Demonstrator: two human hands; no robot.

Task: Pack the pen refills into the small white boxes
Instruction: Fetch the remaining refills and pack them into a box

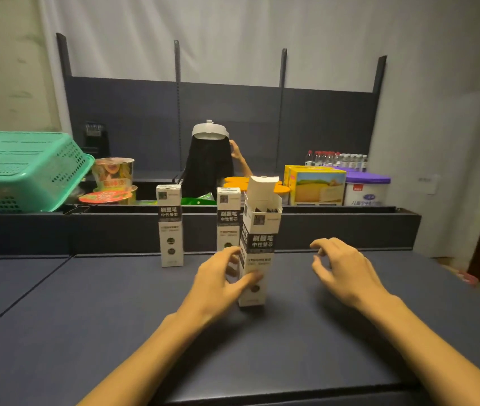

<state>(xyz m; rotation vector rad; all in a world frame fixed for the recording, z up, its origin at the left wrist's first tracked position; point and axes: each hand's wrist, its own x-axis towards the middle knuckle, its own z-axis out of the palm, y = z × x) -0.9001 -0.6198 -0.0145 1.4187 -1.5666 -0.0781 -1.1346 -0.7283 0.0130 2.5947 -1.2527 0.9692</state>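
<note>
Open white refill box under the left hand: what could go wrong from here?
1. The tall open white refill box stands upright, held only by the left hand low down; a nudge could tip it and spill the dark refills.
2. Falling, it might knock the closed white box just behind.
3. The right hand hovers apart, giving no support.

Three upright white boxes (170, 224) (228, 218) (259, 247), two hands (218, 276) (341, 271), one green basket (22, 168), two noodle cups (113, 171) (107, 197).
</note>
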